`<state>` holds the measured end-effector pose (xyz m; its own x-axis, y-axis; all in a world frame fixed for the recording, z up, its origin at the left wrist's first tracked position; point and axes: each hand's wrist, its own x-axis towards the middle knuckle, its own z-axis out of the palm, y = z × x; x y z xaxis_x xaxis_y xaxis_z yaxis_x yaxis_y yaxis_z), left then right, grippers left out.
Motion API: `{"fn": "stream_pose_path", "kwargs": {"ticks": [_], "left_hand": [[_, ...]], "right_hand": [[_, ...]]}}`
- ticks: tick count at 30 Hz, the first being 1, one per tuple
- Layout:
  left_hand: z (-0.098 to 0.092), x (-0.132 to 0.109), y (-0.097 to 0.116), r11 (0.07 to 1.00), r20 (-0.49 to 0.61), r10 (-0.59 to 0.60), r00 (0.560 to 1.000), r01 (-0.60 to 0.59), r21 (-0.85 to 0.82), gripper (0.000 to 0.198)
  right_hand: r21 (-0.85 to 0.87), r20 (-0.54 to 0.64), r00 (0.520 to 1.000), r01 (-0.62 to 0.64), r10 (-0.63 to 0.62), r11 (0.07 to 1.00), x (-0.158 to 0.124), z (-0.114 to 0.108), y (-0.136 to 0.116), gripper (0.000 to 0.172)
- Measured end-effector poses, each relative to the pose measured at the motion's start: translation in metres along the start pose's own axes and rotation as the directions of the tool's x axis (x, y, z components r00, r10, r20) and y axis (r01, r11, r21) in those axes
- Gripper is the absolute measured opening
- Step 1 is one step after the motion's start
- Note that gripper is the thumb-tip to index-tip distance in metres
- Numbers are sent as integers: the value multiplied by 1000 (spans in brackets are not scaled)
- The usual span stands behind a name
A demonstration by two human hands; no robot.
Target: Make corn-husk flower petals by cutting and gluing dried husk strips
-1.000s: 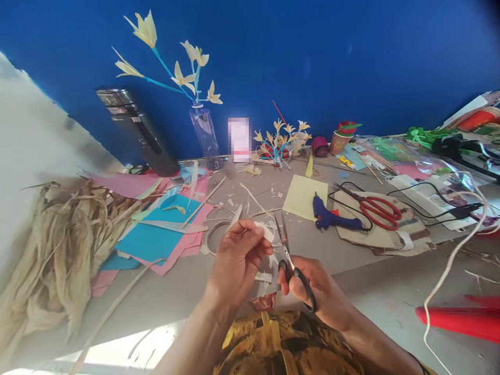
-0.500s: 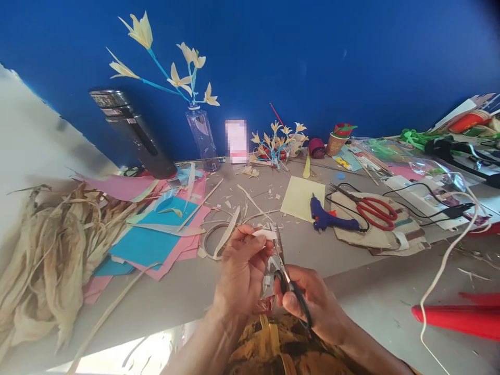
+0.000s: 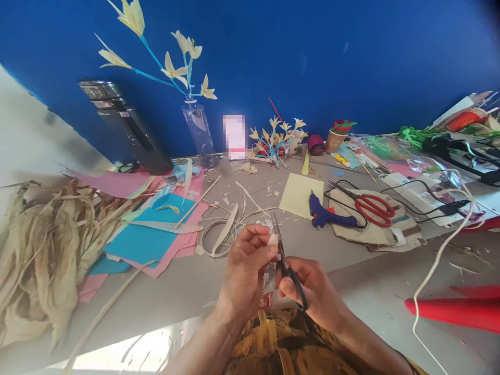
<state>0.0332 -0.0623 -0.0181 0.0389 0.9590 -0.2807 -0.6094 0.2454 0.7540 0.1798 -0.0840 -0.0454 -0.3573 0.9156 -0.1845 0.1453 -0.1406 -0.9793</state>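
Note:
My left hand (image 3: 246, 268) pinches a small whitish piece (image 3: 273, 239), thin like husk or paper, between thumb and fingers. Black-handled scissors (image 3: 284, 259) are in my right hand (image 3: 318, 291), thumb and fingers in the loops. Their blades point away from me and stand right beside the piece's right edge; whether they touch it I cannot tell. Just beyond my left hand lie a coiled pale strip (image 3: 206, 240) and a pointed cream petal shape (image 3: 227, 229). Small pale scraps are scattered about the tabletop (image 3: 250, 203).
Blue sheets (image 3: 136, 242), pink sheets and dried husks (image 3: 50, 260) lie left. A dark flask (image 3: 128, 130) and a bottle (image 3: 198, 130) with cream flowers stand behind. Right are a yellow sheet (image 3: 300, 192), a blue glue gun (image 3: 330, 216), red-handled scissors (image 3: 375, 208) and a power strip (image 3: 422, 200) with cords.
The whitish piece has turned more upright in my left hand. The scissors' handles and blades have come closer together. The whole view has shifted slightly.

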Motion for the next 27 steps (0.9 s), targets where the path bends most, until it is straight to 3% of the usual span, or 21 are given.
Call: {"fn": "stream_pose_path", "kwargs": {"ticks": [7, 12, 22, 27], "left_hand": [[-1, 1, 2, 1000, -31, 5, 999, -5, -12, 35], [-2, 2, 4, 999, -33, 23, 999, -24, -24, 38], [-2, -2, 5, 999, -12, 36, 999, -36, -23, 37], [-5, -2, 6, 1000, 34, -13, 999, 14, -15, 36]], "right_hand": [[54, 90, 996, -10, 5, 999, -3, -1, -4, 59], [84, 94, 994, -56, 48, 995, -4, 1, -5, 59], [27, -3, 1000, -27, 27, 999, -5, 6, 1, 53], [18, -110, 993, 41, -38, 999, -1, -7, -3, 44]]}}
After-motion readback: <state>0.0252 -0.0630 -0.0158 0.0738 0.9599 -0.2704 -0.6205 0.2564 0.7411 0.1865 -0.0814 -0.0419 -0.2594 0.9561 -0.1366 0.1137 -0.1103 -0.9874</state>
